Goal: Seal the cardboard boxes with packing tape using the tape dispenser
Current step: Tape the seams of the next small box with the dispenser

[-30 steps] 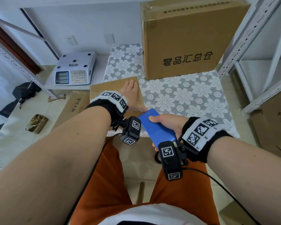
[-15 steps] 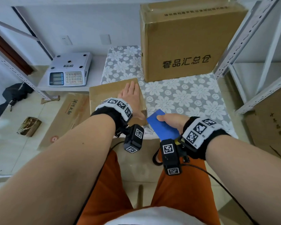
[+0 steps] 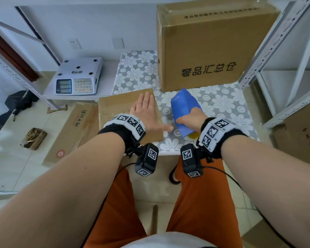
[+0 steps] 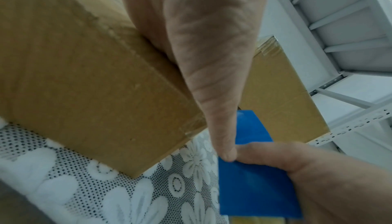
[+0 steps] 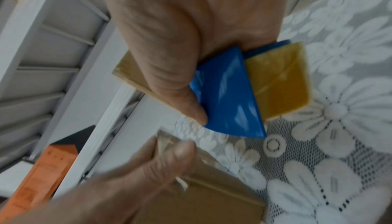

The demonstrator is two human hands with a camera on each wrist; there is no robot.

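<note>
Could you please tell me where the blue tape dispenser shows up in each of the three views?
Head: the blue tape dispenser is right of centre, gripped by the right hand.
Left wrist: lower right, under the right hand's thumb.
Right wrist: centre, with a yellowish tape roll beside it.
Shared landmark: the white floral lace tablecloth beneath it in all three.

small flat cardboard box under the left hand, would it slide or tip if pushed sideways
The small flat brown cardboard box would probably slide rather than tip: it sits low and wide. It likely feels light and fairly stiff. The left hand pressing flat on top should keep it from skating on the white floral lace tablecloth, though part of it overhangs the table's left edge, so a leftward shove could drop it.
</note>
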